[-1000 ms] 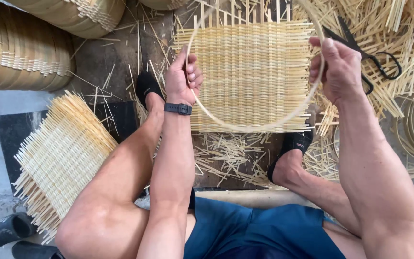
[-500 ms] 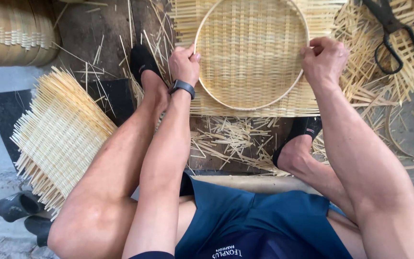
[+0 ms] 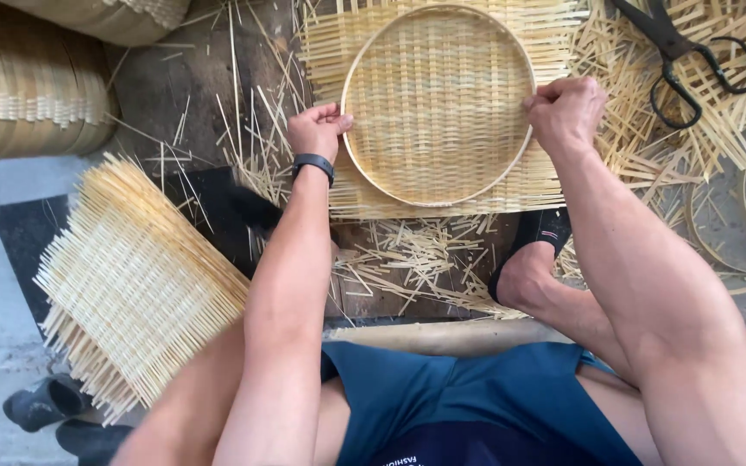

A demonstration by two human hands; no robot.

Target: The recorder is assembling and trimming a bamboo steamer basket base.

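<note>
One round bamboo hoop (image 3: 349,164) pressed onto one square woven mat (image 3: 442,103) on the floor, left hand (image 3: 317,129) closed on hoop's left edge, right hand (image 3: 565,110) fisted on its right edge, one pair of black shears (image 3: 679,52) right of hoop, one stack of woven mats (image 3: 135,285) lower left of hoop.

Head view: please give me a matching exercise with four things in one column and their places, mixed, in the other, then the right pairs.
Things:
1. bamboo hoop
2. black scissors
3. stack of woven mats
4. black wristband

Places:
A. by the left knee
B. on the left wrist
C. on the square mat, between both hands
D. top right, on bamboo strips

Pairs: 1-C, 2-D, 3-A, 4-B
</note>
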